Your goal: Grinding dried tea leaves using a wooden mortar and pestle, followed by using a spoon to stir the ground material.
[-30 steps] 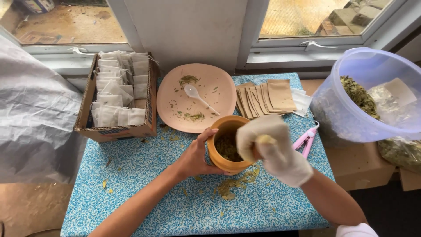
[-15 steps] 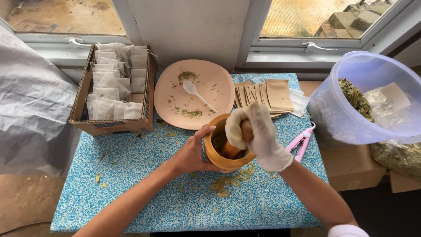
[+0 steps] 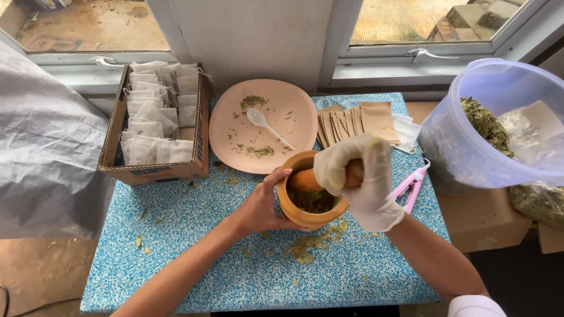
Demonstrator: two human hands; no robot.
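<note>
A wooden mortar point(image 3: 295, 213) stands on the blue speckled table point(image 3: 194, 240), with crushed green leaves point(image 3: 312, 201) inside. My bare left hand point(image 3: 262, 204) grips the mortar's left side. My right hand point(image 3: 359, 176), in a pale glove, is closed round a wooden pestle point(image 3: 305, 181) that lies slanted across the mortar's mouth with its tip toward the left rim.
A pink plate point(image 3: 294, 111) with a white spoon point(image 3: 265, 127) and leaf bits lies behind the mortar. A cardboard box point(image 3: 154, 171) of tea bags stands at left, brown sachets point(image 3: 358, 122) and pink scissors point(image 3: 409, 189) at right. A plastic tub point(image 3: 458, 147) holds dried leaves. Crumbs point(image 3: 311, 243) litter the table.
The pestle went from upright in the mortar to slanted across its mouth as my right hand shifted right and tilted. My left hand kept its hold on the mortar.
</note>
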